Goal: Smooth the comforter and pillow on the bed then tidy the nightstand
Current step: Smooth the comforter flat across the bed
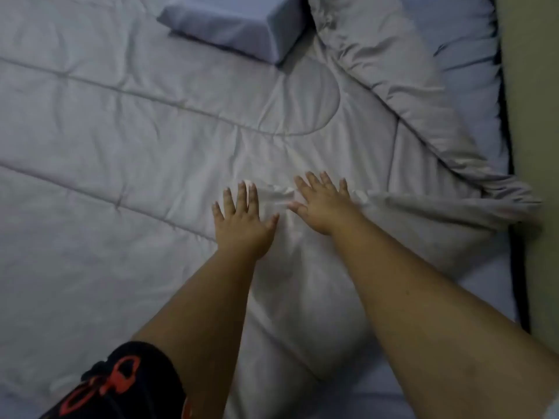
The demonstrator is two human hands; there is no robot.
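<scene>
Head view. The left hand lay palm down on the pale grey quilted comforter, fingers straight and spread, gripping nothing. The right hand lay just beside it, also flat with fingers splayed, pressing on the same fabric and holding nothing. A small bunched ridge of cloth stood between the two hands, touching the right thumb side. To the right of the right hand the comforter's edge was folded back on itself, and the fold ran away from the hands toward the far corner. The pale blue block-shaped pillow sat well beyond the fingertips, resting on the comforter, to the left of the folded edge. A light blue sheet showed past the fold, and an olive wall beyond it. A black garment with red print lay near the left forearm; the print was not legible.
</scene>
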